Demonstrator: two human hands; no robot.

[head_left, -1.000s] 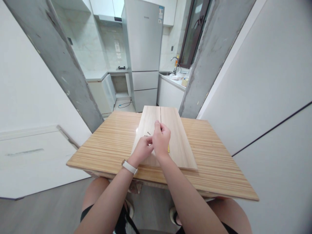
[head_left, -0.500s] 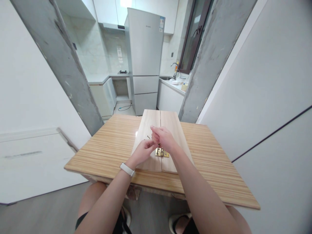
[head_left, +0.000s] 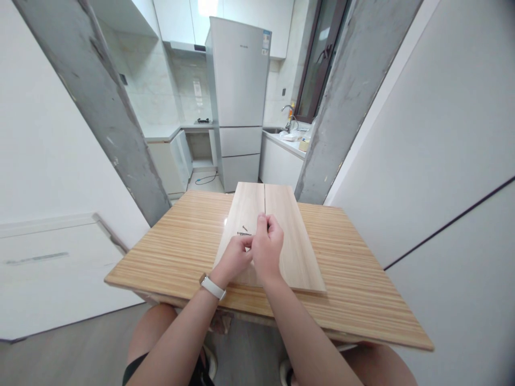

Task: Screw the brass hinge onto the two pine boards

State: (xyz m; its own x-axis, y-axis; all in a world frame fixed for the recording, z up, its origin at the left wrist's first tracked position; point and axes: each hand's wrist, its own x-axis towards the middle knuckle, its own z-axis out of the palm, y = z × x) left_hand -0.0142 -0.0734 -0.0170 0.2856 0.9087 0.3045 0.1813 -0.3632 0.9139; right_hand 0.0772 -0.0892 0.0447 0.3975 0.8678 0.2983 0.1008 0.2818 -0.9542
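Two pale wooden boards (head_left: 287, 230) lie side by side on a striped wooden table (head_left: 181, 241), with a thin seam between them. My right hand (head_left: 266, 247) is closed over the seam, its thumb and forefinger pinched on something small that I cannot make out. My left hand (head_left: 235, 258), a white watch on its wrist, is closed against the right hand and rests on the left board. The brass hinge under the hands is hidden. A couple of small dark screws (head_left: 243, 231) lie on the left board just beyond my fingers.
Grey concrete pillars (head_left: 96, 107) stand left and right behind the table. A white wall (head_left: 442, 161) runs close along the right side. Beyond is a kitchen with a silver fridge (head_left: 239, 96), a sink and a counter. My knees show under the table's near edge.
Half a second ago my right hand was raised to the left, leaving the brass hinge in view. It has since come down over the hinge, next to the left hand.
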